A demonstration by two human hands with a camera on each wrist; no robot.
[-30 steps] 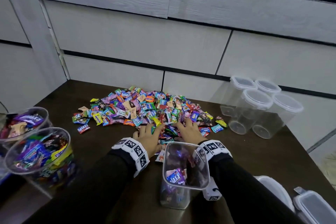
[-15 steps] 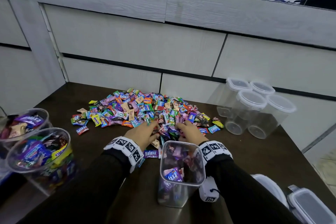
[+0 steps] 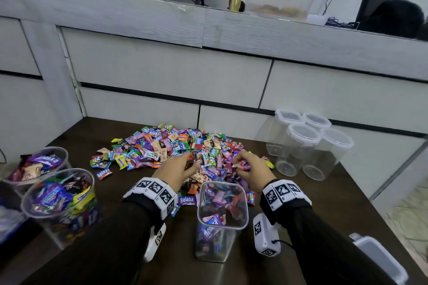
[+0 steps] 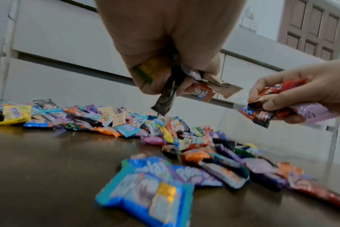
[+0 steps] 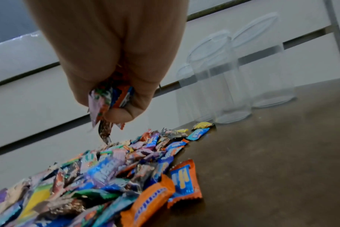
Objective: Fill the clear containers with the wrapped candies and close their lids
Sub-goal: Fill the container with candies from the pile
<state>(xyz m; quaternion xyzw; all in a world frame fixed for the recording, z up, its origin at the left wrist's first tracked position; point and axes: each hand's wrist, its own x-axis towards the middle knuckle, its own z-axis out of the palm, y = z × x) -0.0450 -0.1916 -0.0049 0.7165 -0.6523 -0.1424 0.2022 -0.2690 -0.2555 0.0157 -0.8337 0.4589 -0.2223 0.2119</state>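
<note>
A heap of wrapped candies covers the middle of the dark table. An open square clear container, partly filled with candies, stands at the near edge between my wrists. My left hand grips a fistful of candies just above the heap's near side. My right hand also holds a bunch of candies, lifted a little off the heap. In the left wrist view the right hand shows at the right, clutching red and purple wrappers.
Two open round tubs full of candies stand at the left edge. Several lidded empty clear containers cluster at the back right. A lidded container lies at the near right corner. White drawer fronts rise behind the table.
Both hands have closed around candies and lifted off the heap, spreading slightly apart. The head view has tilted upward.
</note>
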